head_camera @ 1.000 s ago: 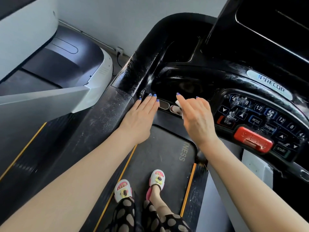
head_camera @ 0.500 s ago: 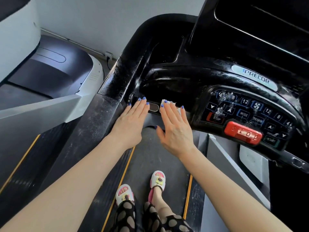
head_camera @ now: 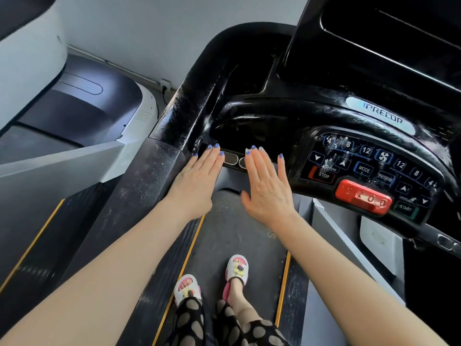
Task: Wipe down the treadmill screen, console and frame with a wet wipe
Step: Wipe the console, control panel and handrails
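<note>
I stand on a black Precor treadmill. Its dark screen is at the upper right, and the button console, speckled with droplets, sits below it. My left hand lies flat, fingers straight, on the front handlebar next to a silver grip sensor. To the right of that sensor, my right hand lies flat on the same bar. A small white edge of the wet wipe peeks out at its fingertips; the rest is hidden under the palm. The dusty left side rail runs down to the left.
A red stop key juts from the console just right of my right hand. The grey belt with yellow edge lines carries my two sandalled feet. A second, white-shrouded treadmill stands on the left by the wall.
My right hand has flattened onto the front bar and slid a little right, covering more of the wipe. My left hand has stayed flat on the bar.
</note>
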Motion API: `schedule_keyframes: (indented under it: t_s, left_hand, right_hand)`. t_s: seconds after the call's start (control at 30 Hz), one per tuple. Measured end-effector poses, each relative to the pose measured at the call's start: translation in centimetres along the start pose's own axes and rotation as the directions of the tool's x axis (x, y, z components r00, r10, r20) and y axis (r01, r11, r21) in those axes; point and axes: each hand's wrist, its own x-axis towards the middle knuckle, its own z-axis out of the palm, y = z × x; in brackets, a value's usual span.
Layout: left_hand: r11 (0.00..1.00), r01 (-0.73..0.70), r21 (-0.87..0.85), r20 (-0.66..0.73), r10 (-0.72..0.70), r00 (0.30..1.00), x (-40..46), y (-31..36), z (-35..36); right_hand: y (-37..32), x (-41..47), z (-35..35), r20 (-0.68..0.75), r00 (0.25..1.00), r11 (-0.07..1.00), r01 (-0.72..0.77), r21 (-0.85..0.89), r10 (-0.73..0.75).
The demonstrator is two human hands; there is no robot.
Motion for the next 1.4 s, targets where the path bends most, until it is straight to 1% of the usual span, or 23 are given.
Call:
schedule_keyframes:
  t_s: [0.1,0.27,0.33,0.43,0.53,0.57,0.67,0.77,0.83,0.9,0.97,1.1,1.2,1.3,1.33,1.4]
  left_hand:
    - [1.000,-0.006,0.006,-0.010,0.006,1.000,0.0,0.0,0.1]
    - [0.999,-0.005,-0.032,0.003,0.005,1.000,0.1,0.0,-0.2]
    - [0.998,-0.011,-0.060,-0.012,0.011,1.000,0.2,0.0,-0.3]
    - [0.998,-0.059,-0.034,-0.035,0.058,0.998,0.7,0.2,-0.4]
    - [0.996,-0.083,-0.040,-0.034,0.082,0.996,1.2,0.7,-0.5]
    - [0.995,-0.091,-0.044,-0.036,0.089,0.995,1.3,0.9,-0.5]
    - [0.988,-0.135,-0.070,-0.044,0.132,0.990,1.6,1.4,-0.4]
    - [0.983,-0.143,-0.118,-0.069,0.136,0.988,1.7,1.7,0.1]
    - [0.981,-0.142,-0.129,-0.081,0.132,0.988,1.6,1.8,0.4]
    - [0.979,-0.141,-0.147,-0.080,0.130,0.988,1.6,1.8,0.4]
    - [0.977,-0.139,-0.162,-0.081,0.128,0.989,1.5,1.9,0.4]
    - [0.979,-0.131,-0.158,-0.077,0.120,0.990,1.5,1.9,0.5]
    - [0.981,-0.125,-0.149,-0.084,0.113,0.990,1.5,1.9,0.7]
    - [0.982,-0.113,-0.149,-0.087,0.101,0.991,1.3,2.2,0.7]
    - [0.983,-0.110,-0.144,-0.079,0.100,0.992,1.3,2.2,0.7]
    - [0.986,-0.104,-0.132,-0.060,0.097,0.994,1.3,2.3,0.3]
  right_hand:
    - [-0.2,1.2,-0.3,0.009,0.999,0.999,-0.046,0.011,0.046]
    - [0.7,-2.7,0.4,-0.008,1.000,0.998,-0.014,-0.058,0.013]
    - [1.4,-3.0,0.6,-0.029,0.999,0.995,0.024,-0.092,-0.027]
    - [3.0,-1.5,-0.5,-0.039,0.993,0.982,0.106,-0.156,-0.113]
    - [4.7,0.0,-2.5,-0.004,0.968,0.957,0.249,-0.150,-0.253]
    - [5.2,0.3,-3.1,-0.018,0.962,0.954,0.268,-0.131,-0.273]
    - [6.4,1.0,-4.1,-0.225,0.943,0.969,0.232,-0.086,-0.246]
    - [6.9,1.6,-4.1,-0.338,0.926,0.984,0.177,-0.001,-0.167]
    - [6.5,1.7,-3.3,-0.383,0.917,0.990,0.134,0.043,-0.108]
    - [5.6,1.0,-2.0,-0.370,0.924,0.994,0.109,0.014,-0.096]
    - [4.7,-0.9,-0.4,-0.326,0.941,0.996,0.091,-0.006,-0.088]
    - [4.1,-4.7,0.6,-0.313,0.944,0.995,0.104,-0.008,-0.102]
    - [3.9,-2.9,0.1,-0.300,0.950,0.996,0.083,-0.012,-0.083]
    - [3.8,-0.5,-0.2,-0.251,0.968,0.998,0.025,0.056,-0.010]
    - [4.1,-0.8,-0.4,-0.242,0.970,0.998,0.037,0.052,-0.023]
    - [5.0,-2.3,-0.7,-0.248,0.961,0.992,0.128,0.000,-0.124]
